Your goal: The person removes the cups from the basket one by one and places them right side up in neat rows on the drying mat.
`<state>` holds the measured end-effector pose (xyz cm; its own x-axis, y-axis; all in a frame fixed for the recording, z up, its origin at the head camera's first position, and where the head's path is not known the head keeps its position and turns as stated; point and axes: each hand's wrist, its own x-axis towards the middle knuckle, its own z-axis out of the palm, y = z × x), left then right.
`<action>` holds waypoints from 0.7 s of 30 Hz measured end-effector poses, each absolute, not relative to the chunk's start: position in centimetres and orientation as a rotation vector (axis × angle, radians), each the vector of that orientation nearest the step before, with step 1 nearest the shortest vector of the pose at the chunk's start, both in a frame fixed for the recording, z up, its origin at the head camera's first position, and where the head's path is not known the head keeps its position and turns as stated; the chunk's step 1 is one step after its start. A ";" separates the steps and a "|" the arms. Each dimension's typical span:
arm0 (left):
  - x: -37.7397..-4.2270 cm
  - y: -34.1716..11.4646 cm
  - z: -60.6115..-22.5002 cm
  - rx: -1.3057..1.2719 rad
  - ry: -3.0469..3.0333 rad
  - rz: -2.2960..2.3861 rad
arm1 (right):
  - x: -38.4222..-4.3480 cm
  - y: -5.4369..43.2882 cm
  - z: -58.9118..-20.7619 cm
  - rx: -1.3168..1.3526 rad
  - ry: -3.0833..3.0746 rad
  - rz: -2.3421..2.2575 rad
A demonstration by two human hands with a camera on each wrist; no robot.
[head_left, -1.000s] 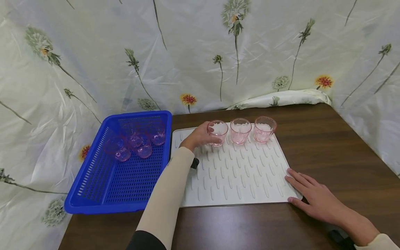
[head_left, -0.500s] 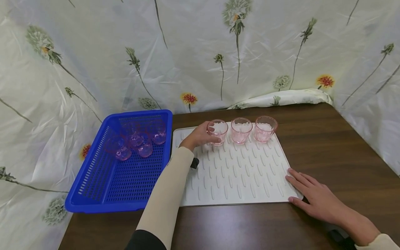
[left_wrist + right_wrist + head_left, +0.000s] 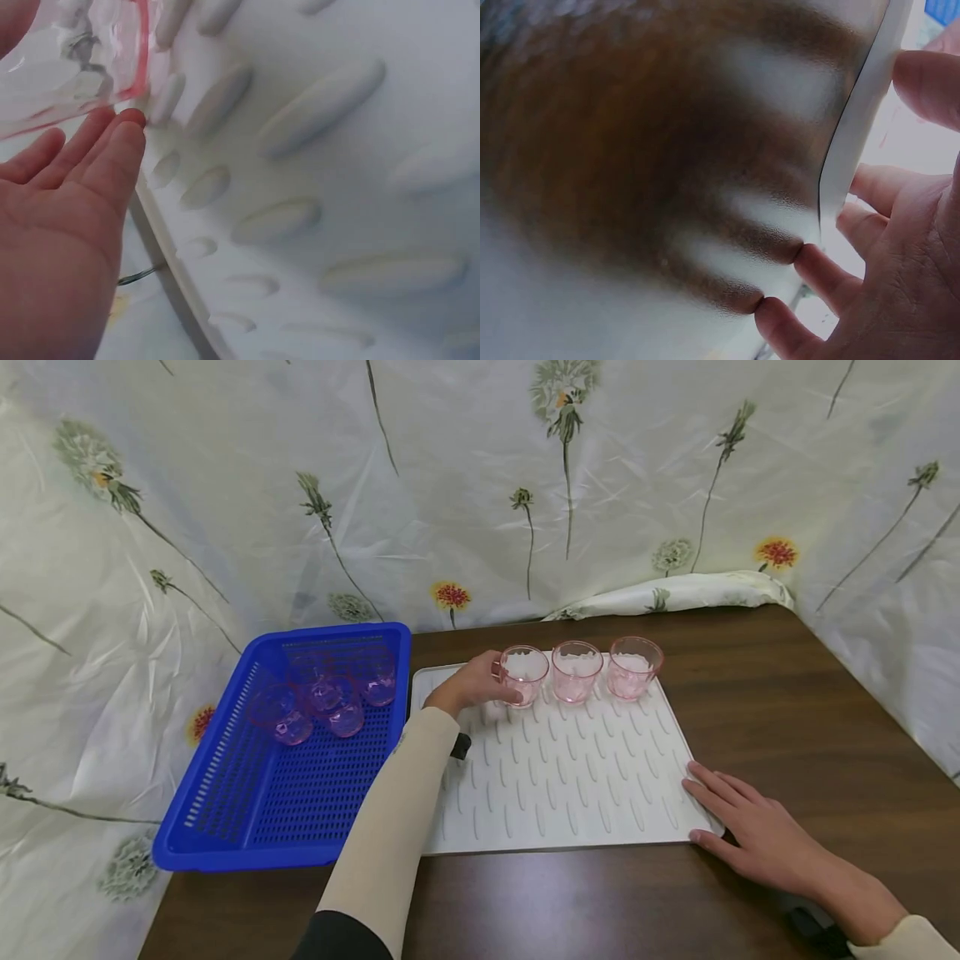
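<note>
My left hand (image 3: pixel 474 683) is at the leftmost pink glass (image 3: pixel 527 678), thumb in front and fingers behind its left side. In the left wrist view the fingers (image 3: pixel 101 161) are nearly straight by the red-edged rim of the glass (image 3: pixel 64 64). Two more pink glasses, the middle one (image 3: pixel 576 681) and the right one (image 3: pixel 632 678), stand upright beside it along the back of the white ridged mat (image 3: pixel 558 802). My right hand (image 3: pixel 765 831) rests with extended fingers on the mat's front right corner; its fingertips touch the edge in the right wrist view.
Left of the mat stands a blue perforated basket (image 3: pixel 255 858) with several pink glasses (image 3: pixel 294 727) lying in its back half. The brown wooden table (image 3: pixel 810 693) runs under everything. A flowered sheet (image 3: pixel 465 510) hangs behind and at both sides.
My left hand has drawn slightly left, its fingers and thumb now covering less of the leftmost glass. The glasses stay in their row and the right hand keeps its place.
</note>
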<state>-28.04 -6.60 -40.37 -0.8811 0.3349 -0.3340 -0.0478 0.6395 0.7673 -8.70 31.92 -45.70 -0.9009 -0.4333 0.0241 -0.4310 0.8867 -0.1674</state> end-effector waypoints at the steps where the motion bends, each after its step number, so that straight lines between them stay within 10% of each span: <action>1: -28.0 -6.8 -40.1 0.235 2.411 1.119 | -8.7 31.9 -45.7 -0.697 3.041 -0.265; 21: -22.7 -16.8 -30.6 0.589 2.712 0.793 | -8.7 32.0 -45.6 -0.697 3.049 -0.279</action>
